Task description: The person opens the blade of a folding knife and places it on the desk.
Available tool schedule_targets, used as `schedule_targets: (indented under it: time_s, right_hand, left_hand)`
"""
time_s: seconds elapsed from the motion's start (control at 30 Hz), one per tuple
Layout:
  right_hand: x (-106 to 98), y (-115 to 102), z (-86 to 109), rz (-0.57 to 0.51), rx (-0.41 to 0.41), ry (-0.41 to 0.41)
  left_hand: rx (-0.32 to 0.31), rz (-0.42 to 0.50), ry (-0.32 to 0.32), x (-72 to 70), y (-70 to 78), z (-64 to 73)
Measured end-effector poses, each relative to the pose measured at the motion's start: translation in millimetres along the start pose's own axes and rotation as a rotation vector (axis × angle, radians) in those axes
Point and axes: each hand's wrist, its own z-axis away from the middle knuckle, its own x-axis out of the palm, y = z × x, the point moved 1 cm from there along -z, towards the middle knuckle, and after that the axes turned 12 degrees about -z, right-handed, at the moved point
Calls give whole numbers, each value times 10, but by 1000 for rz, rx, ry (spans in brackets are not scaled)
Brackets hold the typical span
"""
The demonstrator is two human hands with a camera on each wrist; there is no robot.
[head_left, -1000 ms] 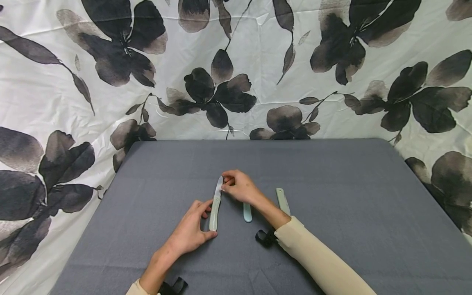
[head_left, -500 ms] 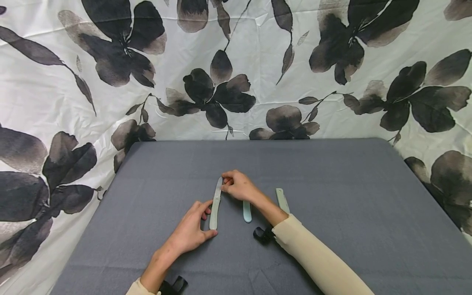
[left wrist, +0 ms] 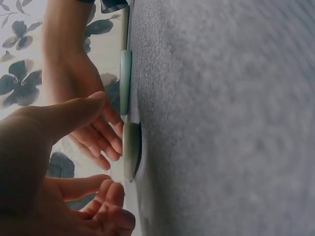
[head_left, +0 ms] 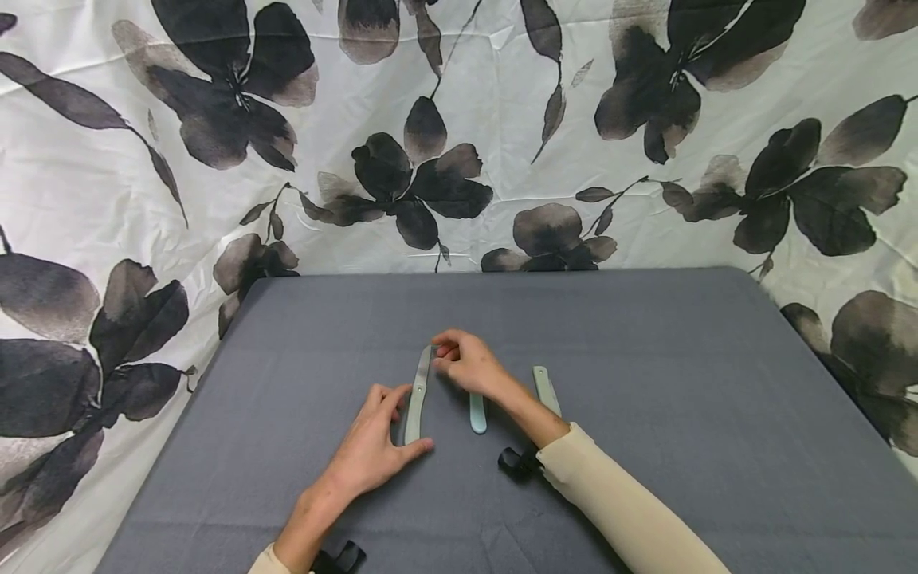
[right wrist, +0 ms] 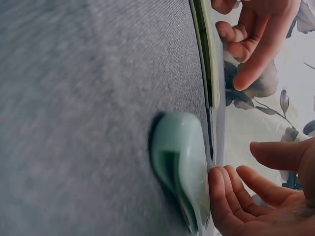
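Observation:
A folding knife with a pale green handle lies on the grey cloth, its blade swung out and pointing away from me. My left hand is spread beside the handle, thumb and fingers on either side of its near end and apart from it. At the blade's tip, my right hand hovers with loosely bent fingers and holds nothing. Partly under the right hand lies a second knife with a light blue handle. A third, pale green-handled knife lies right of the right wrist, partly hidden by the forearm.
Grey cloth covers the table. Behind it hangs a white curtain with dark flowers. A black wrist-camera mount sits under the right forearm, and another by the left wrist.
The left thumb has moved off the handle's near end, out to the right. The right fingers have come slightly away from the blade tip. The knife stays in nearly the same place.

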Motion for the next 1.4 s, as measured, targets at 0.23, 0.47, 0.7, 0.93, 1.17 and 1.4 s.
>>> schedule_targets:
  time_s: [0.23, 0.47, 0.7, 0.93, 1.17, 1.4]
  right_hand:
    - [-86, 14, 81, 34, -21, 38]
    - [-179, 25, 140, 63, -58, 97]
    - [-289, 60, 181, 122, -43, 109]
    - [-347, 77, 218, 233, -3, 89]
    - [-371, 92, 269, 294, 31, 42]
    - [-363, 131, 302, 317, 47, -8]
  left_hand:
    - [45, -35, 64, 8, 99, -16]
    - [106, -49, 99, 44, 214, -16]
    - [167, -34, 102, 119, 308, -15]
    - [196, -25, 78, 184, 394, -6]
    - [203, -24, 18, 238, 459, -6]
    - [196, -22, -43, 262, 487, -12]
